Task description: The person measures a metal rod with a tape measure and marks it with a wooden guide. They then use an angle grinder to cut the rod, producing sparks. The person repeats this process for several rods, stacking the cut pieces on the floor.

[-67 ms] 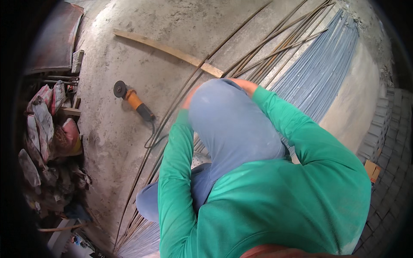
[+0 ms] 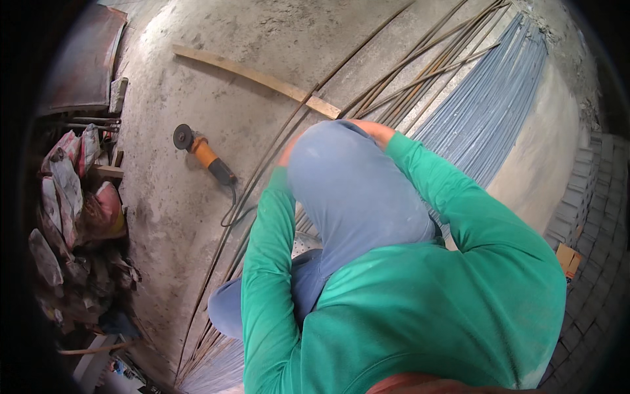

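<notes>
Both my arms, in green sleeves, reach around my raised knee in blue-grey trousers. Only the wrist side of my left hand (image 2: 287, 154) shows at the knee's left edge, close to a long thin steel bar (image 2: 268, 157). The back of my right hand (image 2: 375, 133) comes past the knee's right edge, beside several rusty bars (image 2: 392, 108). The knee hides the fingers of both, so what they hold, if anything, cannot be seen. A wooden batten (image 2: 256, 75) lies across the floor, its near end just beyond my knee. To the left rests an orange and black angle grinder (image 2: 209, 157) with its cord.
A wide bundle of blue-grey rods (image 2: 485, 105) spreads over the floor at right. Stacked grey blocks (image 2: 600, 223) and a small cardboard box (image 2: 568, 260) stand at the far right. Crumpled sacks (image 2: 69, 190) heap along the left, below a large brown sheet (image 2: 82, 62).
</notes>
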Tool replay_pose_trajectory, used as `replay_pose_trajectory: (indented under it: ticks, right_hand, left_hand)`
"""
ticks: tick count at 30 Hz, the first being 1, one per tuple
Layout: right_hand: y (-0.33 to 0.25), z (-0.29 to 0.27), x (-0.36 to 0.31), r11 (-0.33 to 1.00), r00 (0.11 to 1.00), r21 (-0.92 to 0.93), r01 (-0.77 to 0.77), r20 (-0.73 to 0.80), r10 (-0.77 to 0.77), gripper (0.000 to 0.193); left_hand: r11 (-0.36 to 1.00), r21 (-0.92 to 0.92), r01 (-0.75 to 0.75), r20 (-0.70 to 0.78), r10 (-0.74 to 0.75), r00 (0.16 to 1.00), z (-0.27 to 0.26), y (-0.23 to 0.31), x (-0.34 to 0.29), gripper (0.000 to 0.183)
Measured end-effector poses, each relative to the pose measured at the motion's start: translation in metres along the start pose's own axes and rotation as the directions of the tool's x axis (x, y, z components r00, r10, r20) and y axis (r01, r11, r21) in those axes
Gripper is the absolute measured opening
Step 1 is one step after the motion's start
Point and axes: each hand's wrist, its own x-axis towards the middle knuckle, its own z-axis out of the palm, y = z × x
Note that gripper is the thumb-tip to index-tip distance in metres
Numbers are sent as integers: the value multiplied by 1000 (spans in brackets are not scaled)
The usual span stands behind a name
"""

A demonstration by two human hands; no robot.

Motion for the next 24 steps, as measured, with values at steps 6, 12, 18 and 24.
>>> replay_pose_trajectory:
  ticks: [6, 12, 18, 24]
  right_hand:
    - [16, 8, -11, 1000, 999, 11, -22, 38, 22, 42]
    - [36, 16, -2, 980, 996, 175, -91, 41, 85, 36]
    - [77, -91, 36, 466, 817, 883, -52, -230, 528, 12]
    - [86, -281, 62, 662, 719, 741, 110, -519, 462, 18]
  left_hand:
    - [998, -33, 50, 21, -49, 999, -4, -2, -2, 41]
    - [992, -67, 109, 71, -104, 992, -6, 22, 10, 41]
    - [953, 157, 258, 162, -283, 945, -34, 50, 11, 42]
    - [868, 494, 51, 177, -158, 971, -133, 8, 43, 41]
